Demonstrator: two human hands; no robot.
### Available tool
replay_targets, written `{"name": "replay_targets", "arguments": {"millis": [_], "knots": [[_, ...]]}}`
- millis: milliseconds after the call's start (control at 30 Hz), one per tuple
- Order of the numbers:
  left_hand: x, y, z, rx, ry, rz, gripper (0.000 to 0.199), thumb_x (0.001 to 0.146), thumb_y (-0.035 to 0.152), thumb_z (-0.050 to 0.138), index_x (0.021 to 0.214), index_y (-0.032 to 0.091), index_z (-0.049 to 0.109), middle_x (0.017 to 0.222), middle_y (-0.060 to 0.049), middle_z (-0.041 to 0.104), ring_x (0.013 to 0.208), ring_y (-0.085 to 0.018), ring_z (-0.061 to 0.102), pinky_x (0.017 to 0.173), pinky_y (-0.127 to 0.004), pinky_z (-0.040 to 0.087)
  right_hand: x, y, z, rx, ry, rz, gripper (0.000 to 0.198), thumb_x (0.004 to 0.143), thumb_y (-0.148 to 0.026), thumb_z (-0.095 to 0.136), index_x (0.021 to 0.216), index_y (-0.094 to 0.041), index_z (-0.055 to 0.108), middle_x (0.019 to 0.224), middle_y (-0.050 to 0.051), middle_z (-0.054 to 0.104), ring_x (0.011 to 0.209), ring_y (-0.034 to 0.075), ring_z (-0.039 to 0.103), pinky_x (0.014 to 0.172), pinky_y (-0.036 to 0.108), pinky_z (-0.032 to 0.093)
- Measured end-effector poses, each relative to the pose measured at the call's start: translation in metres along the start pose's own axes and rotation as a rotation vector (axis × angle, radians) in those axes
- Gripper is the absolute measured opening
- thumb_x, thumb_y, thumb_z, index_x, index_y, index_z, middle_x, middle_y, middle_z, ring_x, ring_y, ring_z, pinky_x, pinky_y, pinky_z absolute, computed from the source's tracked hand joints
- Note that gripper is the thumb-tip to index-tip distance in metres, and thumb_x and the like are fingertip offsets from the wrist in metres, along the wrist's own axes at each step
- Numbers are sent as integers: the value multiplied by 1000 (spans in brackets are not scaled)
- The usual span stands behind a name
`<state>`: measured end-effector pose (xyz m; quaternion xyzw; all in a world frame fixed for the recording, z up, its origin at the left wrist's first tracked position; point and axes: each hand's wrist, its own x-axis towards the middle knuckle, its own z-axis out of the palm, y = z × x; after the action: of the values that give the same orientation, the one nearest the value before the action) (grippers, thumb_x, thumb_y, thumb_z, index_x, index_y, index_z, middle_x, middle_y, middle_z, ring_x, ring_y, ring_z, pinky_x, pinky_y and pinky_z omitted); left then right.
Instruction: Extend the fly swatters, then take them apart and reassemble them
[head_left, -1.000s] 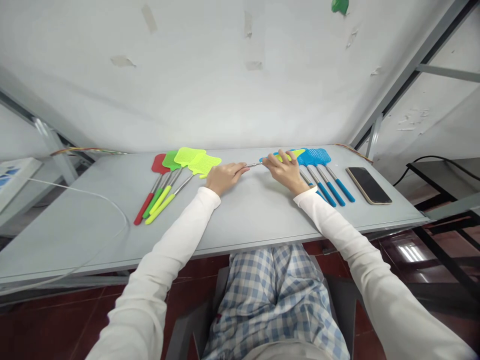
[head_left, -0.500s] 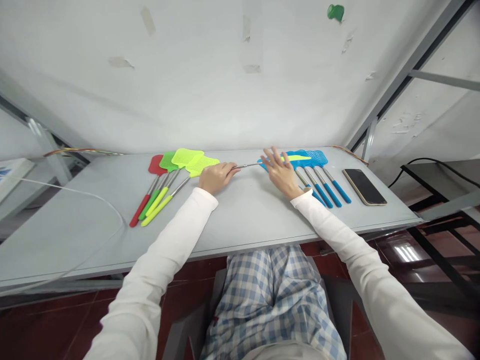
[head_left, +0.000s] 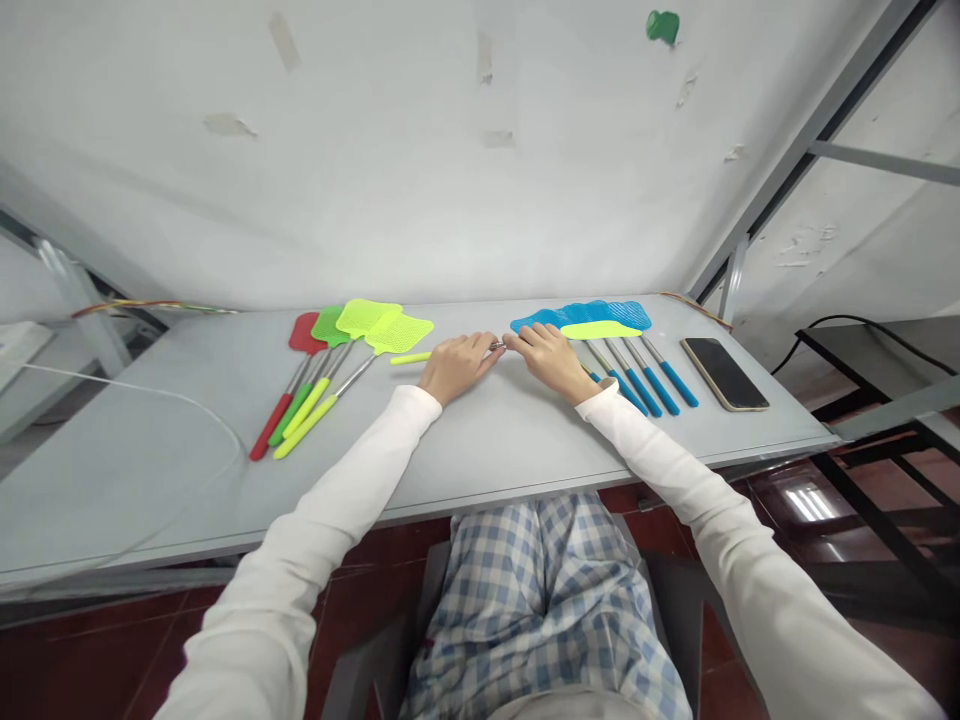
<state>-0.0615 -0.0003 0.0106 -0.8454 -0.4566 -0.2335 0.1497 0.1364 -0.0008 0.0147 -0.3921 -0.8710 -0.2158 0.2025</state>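
Note:
Between my two hands is a fly swatter with a yellow-green head (head_left: 600, 330) and a metal shaft, its yellow handle (head_left: 410, 358) sticking out to the left. My left hand (head_left: 461, 364) is closed around the shaft near the handle. Fingers of my right hand (head_left: 551, 357) pinch the shaft close to the left fingertips. The head lies edge-on in front of several blue fly swatters (head_left: 637, 317) fanned out on the right. On the left lie a red fly swatter (head_left: 304, 332), a green fly swatter (head_left: 327, 327) and two yellow-green fly swatters (head_left: 405, 334), heads overlapping.
A phone (head_left: 724, 374) lies at the right end of the grey table (head_left: 480, 450). A white cable (head_left: 187, 397) runs over the table's left side. Behind stands a pale wall (head_left: 420, 200) with tape scraps, and metal frame posts (head_left: 817, 150) rise at the side.
My right hand has gone from spread fingers to a pinch on the shaft, closer to my left hand. The held swatter's head has moved right, and its yellow handle now shows left of my hand.

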Motion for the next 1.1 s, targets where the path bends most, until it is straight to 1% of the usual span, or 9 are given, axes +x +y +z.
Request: {"name": "replay_targets", "arguments": {"millis": [133,267,400,467,600,733,833,1000,1100], "knots": [[0,-7,2,32,-79,11,49,98,52,26,93,21,64,76,-8,71,63,-17,63,53,-29,26,2,3,3,17,-36,-35,33,98,-12,32,107,-21,63,84,6,61,78,19,46,68,33,26],[-1,-19,-2,83,-87,-6,50,98,53,25,91,22,63,74,-7,70,61,-17,62,51,-29,23,-2,26,2,7,7,-21,32,98,-16,33,105,-21,64,79,6,59,76,19,45,67,33,25],[-5,-50,-15,142,-92,-77,53,96,57,26,83,23,64,69,-7,67,60,-17,59,51,-30,20,-14,67,-7,-64,70,93,34,96,-13,34,96,-21,67,75,6,57,74,20,43,68,33,26],[-7,-69,-23,151,-65,-112,54,95,59,26,80,23,63,67,-6,65,60,-17,57,51,-30,20,-20,85,-13,-109,93,171,34,95,-13,34,93,-21,67,74,7,57,74,20,43,68,34,26],[-11,-91,-36,138,-25,-172,53,93,62,29,77,24,62,64,-6,61,61,-18,56,53,-31,20,-26,103,-21,-164,121,266,36,94,-13,31,93,-23,66,77,7,58,77,22,45,75,36,30],[-13,-91,-33,122,-21,-212,49,92,61,34,80,24,65,66,-6,62,63,-18,57,54,-31,21,-22,97,-15,-166,121,290,36,97,-19,29,95,-22,65,82,8,60,82,24,47,84,38,33],[-14,-85,-26,146,-27,-227,48,92,60,37,84,23,66,70,-7,65,64,-19,59,54,-31,21,-18,87,-7,-127,67,276,34,99,-24,30,98,-18,64,89,10,62,89,25,49,90,38,33],[-11,-68,-20,126,-8,-168,47,92,60,38,86,22,65,70,-8,67,67,-20,62,55,-30,25,-12,63,-2,37,-77,136,35,100,-31,31,105,-15,62,95,11,64,90,24,52,82,35,36],[-9,-56,-18,102,-17,-160,42,91,57,42,87,21,65,67,-7,67,65,-20,63,55,-29,26,-9,50,-5,95,-103,74,34,101,-32,32,104,-15,62,95,10,65,89,23,53,81,32,36]]}}
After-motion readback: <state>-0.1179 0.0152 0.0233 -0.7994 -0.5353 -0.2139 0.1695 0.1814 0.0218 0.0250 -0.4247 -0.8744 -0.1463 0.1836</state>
